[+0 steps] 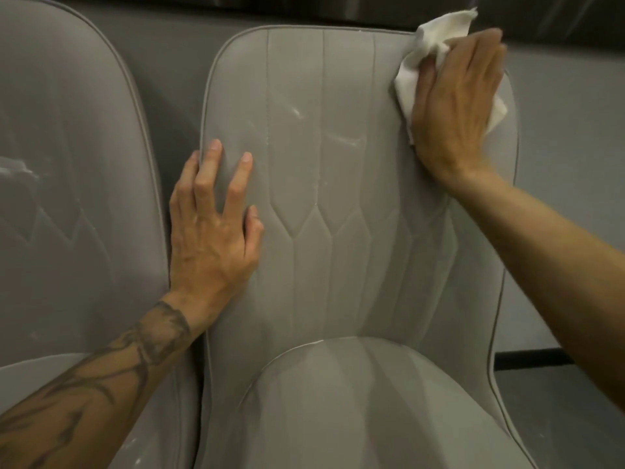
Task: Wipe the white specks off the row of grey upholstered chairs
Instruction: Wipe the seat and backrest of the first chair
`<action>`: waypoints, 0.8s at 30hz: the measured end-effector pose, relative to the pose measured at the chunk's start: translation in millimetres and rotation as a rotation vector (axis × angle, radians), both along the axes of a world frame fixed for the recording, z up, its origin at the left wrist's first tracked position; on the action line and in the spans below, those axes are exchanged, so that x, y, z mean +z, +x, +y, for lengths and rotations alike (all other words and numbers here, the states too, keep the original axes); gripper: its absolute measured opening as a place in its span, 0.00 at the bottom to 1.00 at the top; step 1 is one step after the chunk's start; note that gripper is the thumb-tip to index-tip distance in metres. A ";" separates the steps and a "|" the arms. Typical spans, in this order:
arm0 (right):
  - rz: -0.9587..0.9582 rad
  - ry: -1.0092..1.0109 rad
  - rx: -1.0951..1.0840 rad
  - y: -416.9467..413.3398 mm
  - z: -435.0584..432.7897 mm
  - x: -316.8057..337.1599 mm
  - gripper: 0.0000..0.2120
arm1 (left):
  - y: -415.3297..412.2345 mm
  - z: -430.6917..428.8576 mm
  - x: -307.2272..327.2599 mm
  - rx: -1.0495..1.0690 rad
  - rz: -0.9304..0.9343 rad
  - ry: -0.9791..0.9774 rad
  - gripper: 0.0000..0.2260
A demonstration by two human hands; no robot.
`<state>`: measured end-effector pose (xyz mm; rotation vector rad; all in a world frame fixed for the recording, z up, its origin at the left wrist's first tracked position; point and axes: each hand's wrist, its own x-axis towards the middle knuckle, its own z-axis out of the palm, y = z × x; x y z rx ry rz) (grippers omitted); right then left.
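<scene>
A grey upholstered chair (pixel 338 214) fills the middle of the view, its stitched backrest facing the camera. The right hand (pixel 456 106), at about one o'clock on the backrest, lies flat with fingers together, pressing a white cloth (pixel 411 76) against the top right corner; the cloth's edges show around the fingers. The left hand (pixel 211 228), at nine o'clock, rests wide and flat on the backrest's left edge, holding nothing. White specks (pixel 348 142) streak the upper centre panel. A second grey chair (pixel 74 164) stands just beside at left, with white marks of its own.
</scene>
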<state>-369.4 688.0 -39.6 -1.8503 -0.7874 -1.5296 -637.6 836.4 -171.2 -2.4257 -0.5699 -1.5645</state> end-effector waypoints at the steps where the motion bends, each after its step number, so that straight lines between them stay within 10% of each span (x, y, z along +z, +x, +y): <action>1: 0.049 0.014 0.011 -3.1 1.6 -6.9 0.18 | 0.6 -0.4 0.0 -0.002 -0.003 0.003 0.27; 7: -0.012 -0.383 0.105 -49.7 -34.4 -123.3 0.08 | -0.4 -1.2 1.6 0.002 -0.004 -0.005 0.27; 15: 0.038 0.011 0.060 -38.0 4.6 -65.8 0.10 | 1.1 -0.3 0.5 -0.012 -0.003 -0.019 0.28; 20: 0.009 -0.298 0.146 -54.4 -10.4 -100.7 0.10 | 1.0 -1.4 1.4 -0.008 -0.004 -0.026 0.27; 24: 0.005 -0.107 0.087 -32.3 11.1 -48.1 0.14 | 0.5 0.0 -0.1 -0.006 -0.008 -0.017 0.27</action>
